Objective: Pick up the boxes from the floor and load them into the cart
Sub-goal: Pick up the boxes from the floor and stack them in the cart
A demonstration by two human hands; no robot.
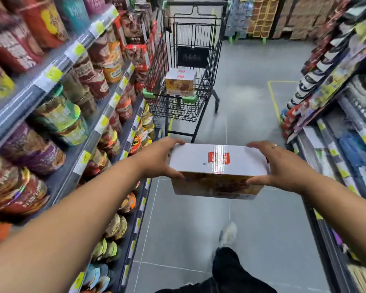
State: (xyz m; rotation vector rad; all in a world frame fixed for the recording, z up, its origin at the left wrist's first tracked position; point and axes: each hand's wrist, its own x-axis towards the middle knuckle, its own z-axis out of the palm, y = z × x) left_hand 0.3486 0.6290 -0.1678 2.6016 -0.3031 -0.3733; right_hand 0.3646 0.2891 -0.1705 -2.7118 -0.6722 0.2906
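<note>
I carry a white-topped carton (201, 160) with a red label and printed food pictures on its side, held level at waist height above the aisle floor. My left hand (159, 159) grips its left end, thumb underneath and fingers over the top edge. My right hand (281, 166) grips the right end the same way. Ahead in the aisle stands a black wire shopping cart (207, 85) with green corner bumpers. A similar carton (180, 81) lies inside its basket.
Shelves of cup noodles and snack packs (76, 115) line the left side close to my arm. More stocked shelves (336, 106) run along the right. Grey tiled floor (251, 98) stretches between them, with my shoe (228, 233) below the carton.
</note>
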